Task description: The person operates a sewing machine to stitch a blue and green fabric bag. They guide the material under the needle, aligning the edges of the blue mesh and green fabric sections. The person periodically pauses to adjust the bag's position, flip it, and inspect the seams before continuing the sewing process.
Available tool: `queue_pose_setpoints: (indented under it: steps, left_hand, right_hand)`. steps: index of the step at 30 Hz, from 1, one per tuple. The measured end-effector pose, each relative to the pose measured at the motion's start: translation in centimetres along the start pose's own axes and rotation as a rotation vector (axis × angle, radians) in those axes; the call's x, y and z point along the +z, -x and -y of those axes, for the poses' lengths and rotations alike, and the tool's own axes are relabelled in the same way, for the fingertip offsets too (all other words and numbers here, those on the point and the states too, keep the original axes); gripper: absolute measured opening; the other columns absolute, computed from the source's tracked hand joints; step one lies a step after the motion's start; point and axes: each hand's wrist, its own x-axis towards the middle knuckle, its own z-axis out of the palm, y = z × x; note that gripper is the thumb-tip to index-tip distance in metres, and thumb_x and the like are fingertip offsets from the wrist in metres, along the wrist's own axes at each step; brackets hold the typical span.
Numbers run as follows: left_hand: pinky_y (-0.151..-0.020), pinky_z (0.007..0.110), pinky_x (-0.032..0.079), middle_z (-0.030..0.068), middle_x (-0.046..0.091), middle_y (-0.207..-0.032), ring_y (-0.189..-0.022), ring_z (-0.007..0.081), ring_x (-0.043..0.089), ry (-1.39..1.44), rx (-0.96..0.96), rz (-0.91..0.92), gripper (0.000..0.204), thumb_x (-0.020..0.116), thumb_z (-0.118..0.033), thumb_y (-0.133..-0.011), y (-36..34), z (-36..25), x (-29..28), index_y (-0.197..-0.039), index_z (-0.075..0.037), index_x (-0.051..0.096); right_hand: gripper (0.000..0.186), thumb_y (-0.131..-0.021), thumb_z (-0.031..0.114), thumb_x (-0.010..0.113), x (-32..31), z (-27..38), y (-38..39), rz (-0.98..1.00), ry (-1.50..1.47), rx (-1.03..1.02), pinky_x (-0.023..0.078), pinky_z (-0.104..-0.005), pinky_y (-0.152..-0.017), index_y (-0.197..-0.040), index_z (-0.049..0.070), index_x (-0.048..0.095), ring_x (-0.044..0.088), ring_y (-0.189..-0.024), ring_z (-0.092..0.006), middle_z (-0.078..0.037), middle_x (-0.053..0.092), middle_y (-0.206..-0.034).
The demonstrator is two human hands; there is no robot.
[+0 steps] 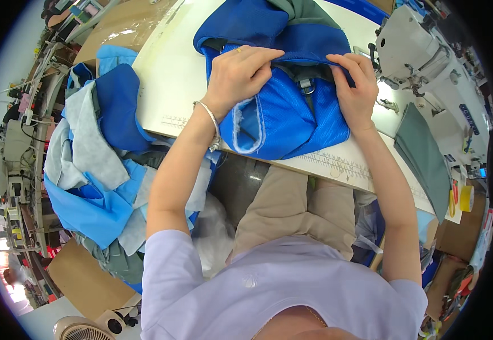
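Observation:
A bright blue sewn fabric piece (pixel 320 127) lies bunched on the white table, with darker blue and grey-green parts at its far side. My left hand (pixel 240 76) pinches the left part of a dark blue folded edge, thumb and forefinger together. The same edge is gripped farther right by my right hand (pixel 357 88), its fingertips curled over the fabric. Between the hands, below that edge, a small metal ring (pixel 307 88) shows on a strap. Nearer me is a loop-shaped opening (pixel 248 127) with a frayed white border. Folds hide the inside of the piece.
A white sewing machine (pixel 413 48) stands right of the fabric on the table (pixel 170 73). Dark green cloth (pixel 422 153) lies beside it, near a yellow tape roll (pixel 467 198). Blue and grey cloth pieces (pixel 96 139) are heaped at the left; a fan (pixel 82 330) sits lower left.

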Motion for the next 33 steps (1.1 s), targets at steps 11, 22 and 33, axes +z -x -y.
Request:
queue_pose_setpoints:
  steps: [11, 22, 33]
  left_hand:
    - [-0.065, 0.034, 0.056, 0.0057, 0.069, -0.069, -0.062, 0.0234, 0.067, 0.043, -0.15, 0.004, 0.014, 0.06, 0.001, -0.075, 1.1, 1.2, -2.4, -0.067, -0.009, 0.067]
    - [-0.054, 0.028, 0.046, 0.0087, 0.07, -0.071, -0.058, 0.016, 0.063, 0.004, -0.392, 0.101, 0.019, 0.055, 0.004, -0.081, 1.2, 1.6, -1.9, -0.076, -0.003, 0.072]
    - [-0.073, 0.026, 0.053, 0.0082, 0.073, -0.082, -0.077, 0.0133, 0.068, 0.474, -0.785, 0.374, 0.022, 0.054, -0.006, -0.09, 1.7, 6.2, -6.0, -0.09, 0.003, 0.073]
  right_hand:
    - [0.027, -0.083, -0.006, 0.06, -0.8, -3.7, 0.8, 0.107, -0.03, 0.059, 0.053, -0.0326, -0.086, -0.093, 0.011, 0.079, 0.066, -0.098, -0.0226, -0.005, 0.073, -0.105]
    - [0.025, -0.081, -0.002, 0.062, -0.2, -2.2, 1.0, 0.28, -0.165, 0.083, 0.054, -0.0343, -0.082, -0.097, 0.011, 0.077, 0.064, -0.093, -0.0238, -0.005, 0.071, -0.097]
    - [0.026, -0.082, 0.01, 0.068, -0.9, 3.7, 2.6, 0.472, -0.206, -0.158, 0.054, -0.0385, -0.083, -0.107, 0.007, 0.072, 0.065, -0.09, -0.0274, -0.009, 0.072, -0.095]
